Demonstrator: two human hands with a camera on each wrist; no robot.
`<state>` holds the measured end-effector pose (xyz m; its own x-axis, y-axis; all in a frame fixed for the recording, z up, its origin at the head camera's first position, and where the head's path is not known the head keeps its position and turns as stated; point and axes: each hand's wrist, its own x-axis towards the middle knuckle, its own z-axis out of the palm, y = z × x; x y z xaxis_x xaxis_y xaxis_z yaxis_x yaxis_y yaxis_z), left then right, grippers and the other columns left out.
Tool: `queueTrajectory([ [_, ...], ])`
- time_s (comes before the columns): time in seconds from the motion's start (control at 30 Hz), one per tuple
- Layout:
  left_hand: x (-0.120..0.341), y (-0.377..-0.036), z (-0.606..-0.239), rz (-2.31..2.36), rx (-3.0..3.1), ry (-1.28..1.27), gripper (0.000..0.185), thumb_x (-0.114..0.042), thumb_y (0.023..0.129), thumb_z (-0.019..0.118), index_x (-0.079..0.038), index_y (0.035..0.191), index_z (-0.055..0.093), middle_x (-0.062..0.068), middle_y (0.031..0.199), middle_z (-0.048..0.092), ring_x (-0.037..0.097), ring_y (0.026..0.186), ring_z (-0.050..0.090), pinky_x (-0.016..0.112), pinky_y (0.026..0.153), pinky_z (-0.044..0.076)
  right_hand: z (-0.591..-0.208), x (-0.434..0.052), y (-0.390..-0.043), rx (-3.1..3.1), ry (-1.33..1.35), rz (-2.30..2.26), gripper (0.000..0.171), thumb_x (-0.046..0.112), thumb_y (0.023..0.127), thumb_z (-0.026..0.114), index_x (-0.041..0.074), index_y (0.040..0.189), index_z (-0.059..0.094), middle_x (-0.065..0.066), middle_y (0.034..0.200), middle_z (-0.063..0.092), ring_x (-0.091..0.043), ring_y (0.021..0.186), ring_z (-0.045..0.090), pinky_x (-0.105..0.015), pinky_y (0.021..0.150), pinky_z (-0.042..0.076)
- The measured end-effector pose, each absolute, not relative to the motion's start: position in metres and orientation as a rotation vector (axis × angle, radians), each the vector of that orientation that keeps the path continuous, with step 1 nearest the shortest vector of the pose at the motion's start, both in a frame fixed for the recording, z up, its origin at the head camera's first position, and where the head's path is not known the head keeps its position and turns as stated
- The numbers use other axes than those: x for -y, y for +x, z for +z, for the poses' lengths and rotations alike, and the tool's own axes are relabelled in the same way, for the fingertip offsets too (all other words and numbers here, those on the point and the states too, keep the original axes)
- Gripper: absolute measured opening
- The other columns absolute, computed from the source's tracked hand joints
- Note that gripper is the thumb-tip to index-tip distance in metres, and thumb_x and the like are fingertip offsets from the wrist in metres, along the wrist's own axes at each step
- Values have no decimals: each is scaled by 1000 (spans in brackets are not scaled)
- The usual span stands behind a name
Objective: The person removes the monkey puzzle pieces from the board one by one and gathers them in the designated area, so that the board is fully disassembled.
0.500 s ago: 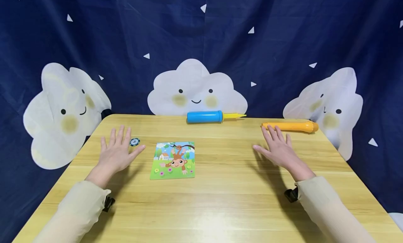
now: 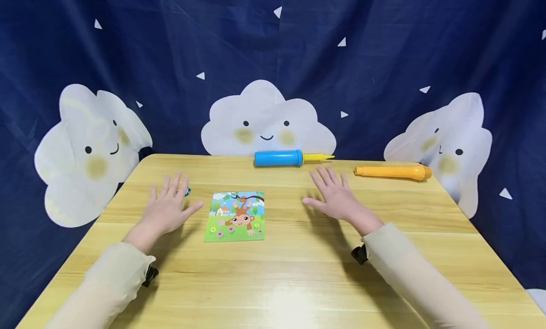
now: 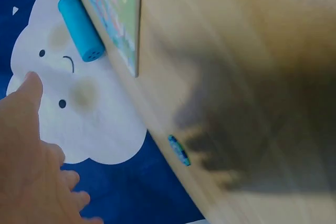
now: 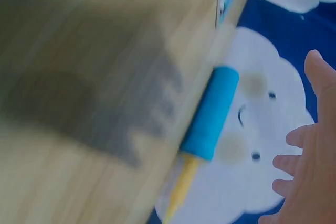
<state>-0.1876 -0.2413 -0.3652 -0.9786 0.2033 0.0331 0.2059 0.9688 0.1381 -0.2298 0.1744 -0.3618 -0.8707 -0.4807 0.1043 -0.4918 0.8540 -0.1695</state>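
Both hands have slid inward: left hand (image 2: pixel 167 208) covers the chip (image 2: pixel 187 190), right hand (image 2: pixel 338 198) nears the card (image 2: pixel 236 217) from three o'clock. Fingers spread, holding nothing; keep palms level above the bench (image 2: pixel 298 272).

Glossy wooden table (image 2: pixel 298 272), plastic pump (image 2: pixel 278 158)

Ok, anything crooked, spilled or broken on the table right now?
Nothing stands out. The monkey picture card lies flat and whole between the two open hands, left hand and right hand. The blue pump and orange tube lie along the far edge, both intact. Nothing has spilled.
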Motion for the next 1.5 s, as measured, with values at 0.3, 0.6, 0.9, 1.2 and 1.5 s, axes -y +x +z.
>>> queueTrajectory([
  [0.3,233,-187,-386,-195,3067,-571,84,-50,91,48,7,144,16,27,148,11,43,134,9,57,105,11,-386,-121,-229,3026,1025,286,80,55,91,45,7,148,14,-16,151,10,-33,137,2,-55,106,0],
  [0.6,226,-186,-404,-170,3071,-769,79,-44,89,55,10,140,26,28,144,22,45,130,20,54,105,19,-406,-80,-220,3049,1271,138,82,60,89,41,8,148,16,-16,151,13,-35,137,6,-52,108,9],
  [0.9,226,-185,-406,-196,3180,-837,75,-45,90,53,7,140,30,26,144,26,44,130,23,55,104,22,-408,-66,-213,3159,1279,117,75,54,91,43,12,148,18,-8,152,13,-29,138,5,-49,109,9],
  [1.2,219,-186,-407,-200,3211,-844,75,-48,91,51,6,140,32,24,144,28,42,131,23,53,104,21,-410,-69,-212,3165,1281,132,73,52,92,43,11,148,20,-9,152,13,-28,138,6,-48,109,9],
  [1.5,194,-182,-408,-208,3199,-875,76,-47,91,51,8,139,32,26,143,27,41,131,24,52,105,22,-408,-94,-205,3144,1302,209,70,48,93,45,6,146,24,-13,151,16,-33,137,10,-52,108,11],
])
